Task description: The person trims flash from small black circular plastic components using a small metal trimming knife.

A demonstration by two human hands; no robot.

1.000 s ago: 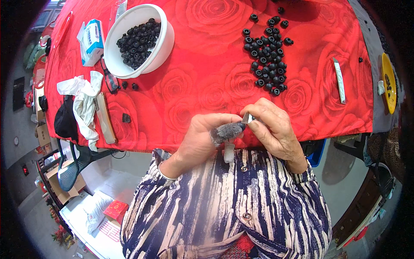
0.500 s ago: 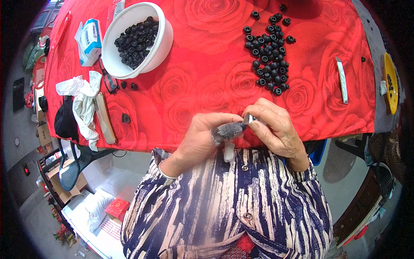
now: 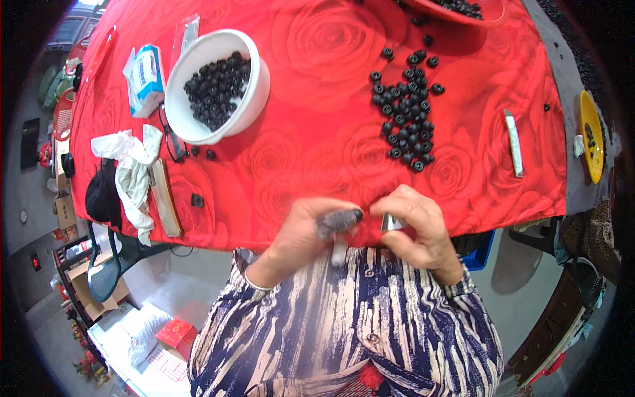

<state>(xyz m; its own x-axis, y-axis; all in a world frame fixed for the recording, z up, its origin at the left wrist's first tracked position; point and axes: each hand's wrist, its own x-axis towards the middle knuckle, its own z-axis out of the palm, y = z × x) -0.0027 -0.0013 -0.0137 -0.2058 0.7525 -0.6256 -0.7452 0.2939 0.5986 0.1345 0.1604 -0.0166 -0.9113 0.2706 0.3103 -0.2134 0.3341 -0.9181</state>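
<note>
My left hand (image 3: 291, 238), slightly blurred, pinches a small black round part (image 3: 358, 215) just past the table's near edge. A grey fabric finger cover (image 3: 336, 222) wraps one of its fingers, and a white wrapping (image 3: 339, 253) shows on another. My right hand (image 3: 423, 228) is closed on a small metal blade (image 3: 391, 223), held to the right of the part and apart from it. Beyond my hands lies a loose pile of small black round parts (image 3: 405, 109) on the red rose-patterned tablecloth (image 3: 317, 99).
A white bowl (image 3: 256, 109) of black parts stands at the far left, beside a tissue pack (image 3: 145, 79), glasses (image 3: 173, 142) and a white cloth (image 3: 132, 172). A red basin (image 3: 456, 14) sits at the far right. A wrapped strip (image 3: 514, 144) and a yellow dish (image 3: 591, 155) lie right.
The blade in my right hand has come away from the black part, and my hands have drawn apart. The whole view has shifted, bringing the red basin into sight.
</note>
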